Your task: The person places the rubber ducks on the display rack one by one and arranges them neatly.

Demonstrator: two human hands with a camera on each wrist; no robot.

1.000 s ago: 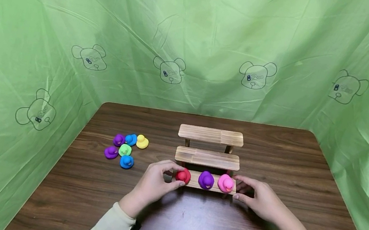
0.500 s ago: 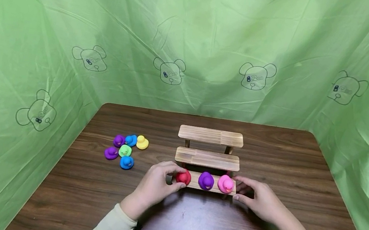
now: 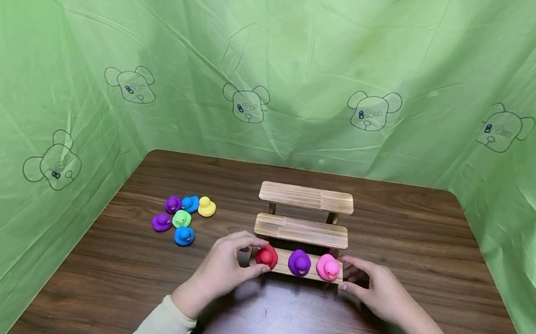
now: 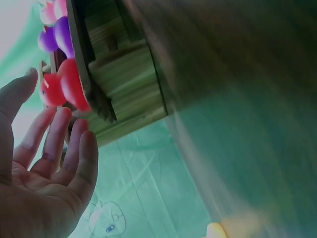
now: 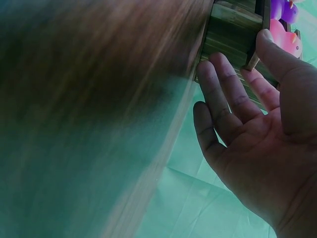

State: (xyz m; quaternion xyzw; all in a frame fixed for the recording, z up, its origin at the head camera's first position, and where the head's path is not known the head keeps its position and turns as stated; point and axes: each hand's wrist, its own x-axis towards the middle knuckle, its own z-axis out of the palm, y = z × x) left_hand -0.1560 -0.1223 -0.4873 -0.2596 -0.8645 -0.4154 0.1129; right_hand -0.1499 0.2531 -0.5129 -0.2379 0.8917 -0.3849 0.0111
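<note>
A red rubber duck [image 3: 266, 256] sits at the left end of the lowest tier of a wooden step shelf [image 3: 313, 266]. My left hand [image 3: 226, 262] holds it lightly between thumb and index finger, and the other fingers are loosely extended in the left wrist view. Beside the red duck on that tier are a purple rubber duck [image 3: 300, 262] and a pink rubber duck [image 3: 328, 267]. At the right end, my right hand [image 3: 380, 291] grips the tier, thumb at its front corner and index finger at the back. In the right wrist view, its thumb meets the edge beside the pink duck.
The upper tier [image 3: 306, 197] and middle tier [image 3: 302, 230] rise behind the ducks. Left of the shelf, several loose ducks lie grouped on the dark wooden table [image 3: 386, 222], including a yellow duck [image 3: 207, 207] and a green duck [image 3: 182, 219]. Green sheeting [image 3: 299, 137] surrounds the table.
The red duck has shifted slightly right and turned a little between my left fingers. My right hand stays at the shelf's end.
</note>
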